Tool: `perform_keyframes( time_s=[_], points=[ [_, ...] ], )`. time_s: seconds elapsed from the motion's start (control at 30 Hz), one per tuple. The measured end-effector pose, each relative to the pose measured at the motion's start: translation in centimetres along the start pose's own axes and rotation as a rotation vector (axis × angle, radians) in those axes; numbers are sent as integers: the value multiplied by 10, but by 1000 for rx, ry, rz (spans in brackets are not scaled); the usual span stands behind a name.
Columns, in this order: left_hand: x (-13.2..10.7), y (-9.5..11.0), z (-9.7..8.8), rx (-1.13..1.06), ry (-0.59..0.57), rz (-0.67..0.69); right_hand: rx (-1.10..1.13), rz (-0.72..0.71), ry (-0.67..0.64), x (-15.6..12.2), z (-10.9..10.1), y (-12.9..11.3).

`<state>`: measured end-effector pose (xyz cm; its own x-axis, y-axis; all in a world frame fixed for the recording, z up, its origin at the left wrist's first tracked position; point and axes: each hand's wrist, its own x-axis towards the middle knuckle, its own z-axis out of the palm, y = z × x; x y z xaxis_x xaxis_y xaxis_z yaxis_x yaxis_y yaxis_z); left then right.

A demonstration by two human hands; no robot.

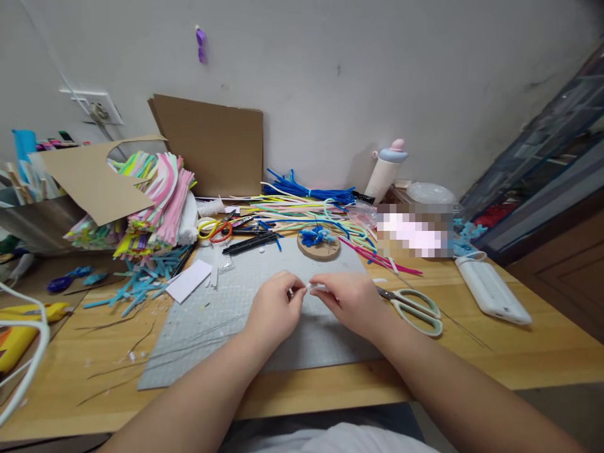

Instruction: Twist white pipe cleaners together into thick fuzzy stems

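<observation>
Both my hands meet over the grey cutting mat (221,327). My left hand (274,306) is closed in a pinch on one end of a small white pipe cleaner piece (313,287). My right hand (346,299) pinches the other end, fingers curled. Just beyond them lies a round wooden disc (319,250) with a blue pipe cleaner shape (315,236) on it. Pale green scissors (415,308) lie right of my right hand.
Loose coloured pipe cleaners (306,211) and stacked bundles (155,201) fill the back of the wooden table. Cardboard sheets (212,141) lean on the wall. A white power bank (491,289), a bottle (385,170), black pens (250,242) and a yellow tool (23,327) lie around.
</observation>
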<state>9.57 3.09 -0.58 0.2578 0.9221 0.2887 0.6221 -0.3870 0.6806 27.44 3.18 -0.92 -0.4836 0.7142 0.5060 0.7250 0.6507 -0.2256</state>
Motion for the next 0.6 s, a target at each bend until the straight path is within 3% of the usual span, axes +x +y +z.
perform_keyframes(
  time_s=[0.23, 0.37, 0.47, 0.6],
  points=[
    [-2, 1, -4, 84, 19, -75, -53, -73, -68, -3, -3, -7],
    [-4, 4, -6, 174, -6, 2, -49, -113, -64, -1, -9, -12],
    [-6, 8, -9, 245, -57, 113, 88, -53, -68, 4, -16, -9],
    [-11, 13, -10, 194, -131, 243, 452, 160, -176, 12, -24, 5]
  ],
)
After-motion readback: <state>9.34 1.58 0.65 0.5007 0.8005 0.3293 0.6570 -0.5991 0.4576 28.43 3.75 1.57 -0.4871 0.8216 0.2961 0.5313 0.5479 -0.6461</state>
